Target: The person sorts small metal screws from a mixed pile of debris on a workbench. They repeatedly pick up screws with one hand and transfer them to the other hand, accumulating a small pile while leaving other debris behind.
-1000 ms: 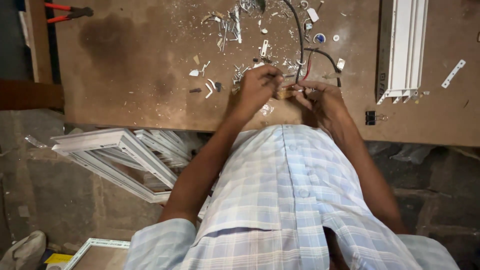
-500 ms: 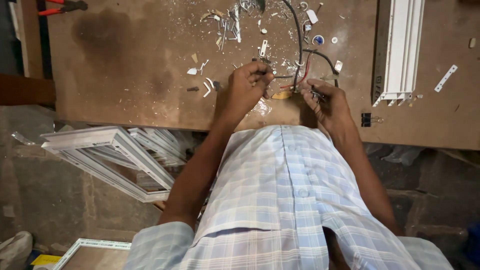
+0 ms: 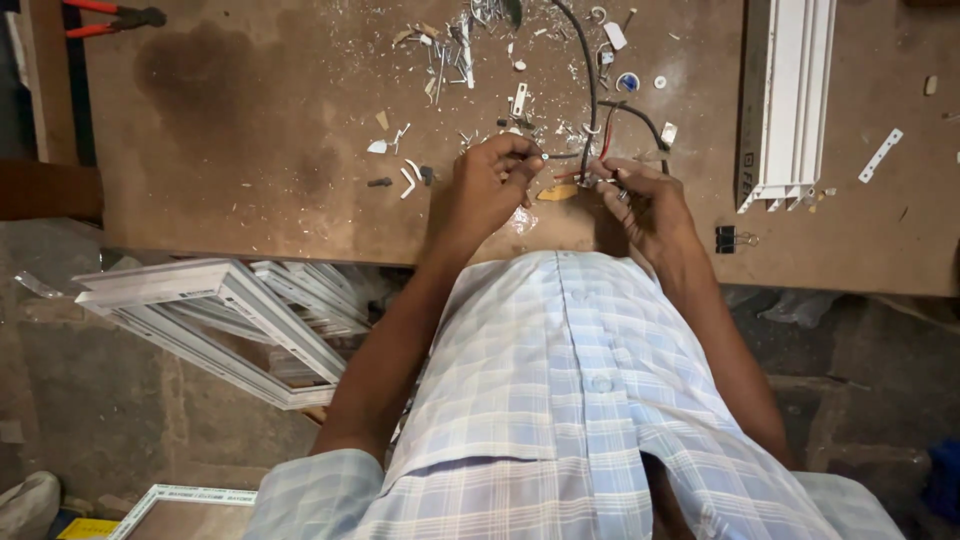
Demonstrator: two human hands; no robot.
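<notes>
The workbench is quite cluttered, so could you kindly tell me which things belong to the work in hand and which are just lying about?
In hand:
left hand
right hand
black and red wires pinched between them

Lying about:
red-handled pliers
white channel strip
black binder clip
white plastic scraps
white frames below the bench

The workbench (image 3: 250,150) is matt brown board, dusty and stained dark in one patch. The white channel (image 3: 785,100) looks like smooth, slightly glossy plastic. The cables (image 3: 590,90) have black rubbery sheathing. The shirt (image 3: 570,400) is soft checked cotton cloth. The window frames (image 3: 220,310) look like white plastic.
</notes>
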